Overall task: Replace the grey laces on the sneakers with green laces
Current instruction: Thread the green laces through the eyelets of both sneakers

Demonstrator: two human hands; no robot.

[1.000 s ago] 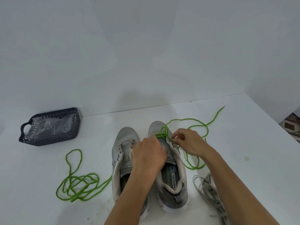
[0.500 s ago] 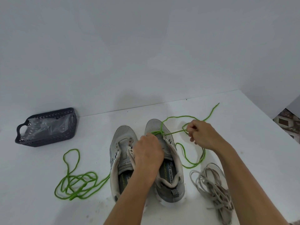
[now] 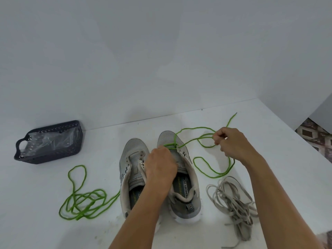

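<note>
As the green lace (image 3: 195,139) is drawn farther toward the right of the frame, pinched in the right hand (image 3: 229,141), slack is taken through the right sneaker (image 3: 181,177), which is gripped by the left hand (image 3: 159,168) at centre frame.

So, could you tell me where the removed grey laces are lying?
The tangled grey laces lie on the white table, right of the right-hand grey sneaker.

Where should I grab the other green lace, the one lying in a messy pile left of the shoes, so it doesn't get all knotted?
Probably pinch the loose green lace at the big open loop on its far side, coming straight down from above. That loop lies flat and alone on the table, clear of the crossed strands nearer you. Its ends aren't clear in the heap.
</note>
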